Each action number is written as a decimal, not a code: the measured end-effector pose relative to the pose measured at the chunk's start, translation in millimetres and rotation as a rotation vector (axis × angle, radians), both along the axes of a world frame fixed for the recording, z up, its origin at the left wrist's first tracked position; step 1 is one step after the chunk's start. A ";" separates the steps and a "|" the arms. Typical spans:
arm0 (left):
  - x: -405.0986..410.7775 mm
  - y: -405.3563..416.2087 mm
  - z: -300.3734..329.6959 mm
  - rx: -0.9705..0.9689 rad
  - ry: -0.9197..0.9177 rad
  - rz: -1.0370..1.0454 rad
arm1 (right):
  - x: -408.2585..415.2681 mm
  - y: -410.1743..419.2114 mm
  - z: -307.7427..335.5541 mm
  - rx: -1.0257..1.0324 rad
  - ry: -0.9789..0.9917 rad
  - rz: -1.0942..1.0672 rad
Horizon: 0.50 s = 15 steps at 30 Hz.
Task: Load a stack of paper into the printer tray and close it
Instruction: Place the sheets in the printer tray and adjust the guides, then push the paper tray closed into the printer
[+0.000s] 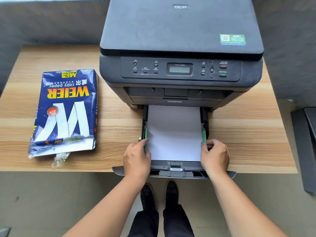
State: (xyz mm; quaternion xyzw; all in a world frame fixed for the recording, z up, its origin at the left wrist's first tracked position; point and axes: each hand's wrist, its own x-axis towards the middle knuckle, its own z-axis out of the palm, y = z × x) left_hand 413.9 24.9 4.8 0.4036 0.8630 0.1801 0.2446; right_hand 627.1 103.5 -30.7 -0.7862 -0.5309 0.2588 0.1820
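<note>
A dark grey printer [181,48] stands on a wooden table. Its paper tray [174,171] is pulled out toward me over the table's front edge. A white stack of paper [174,132] lies flat in the tray between two green side guides. My left hand [136,159] rests on the tray's left side, fingertips at the left green guide [145,134]. My right hand [214,154] pinches the right green guide [203,136] beside the paper's edge.
An opened blue pack of copy paper [65,112] lies on the wooden table [248,134] left of the printer, white sheets showing at its torn end. A dark object [306,144] stands at the right edge. My shoes [159,194] are on the floor below the tray.
</note>
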 end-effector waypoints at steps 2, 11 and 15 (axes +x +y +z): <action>-2.7 -2.2 1.8 0.000 -0.009 -0.038 | 2.9 1.7 3.1 -0.025 0.006 0.041; 16.0 -137.1 10.4 0.364 0.280 -0.592 | 33.6 -159.6 26.0 0.491 -0.122 0.678; 16.0 -131.9 -3.1 0.252 0.289 -0.623 | 31.2 -160.5 5.3 0.389 -0.174 0.710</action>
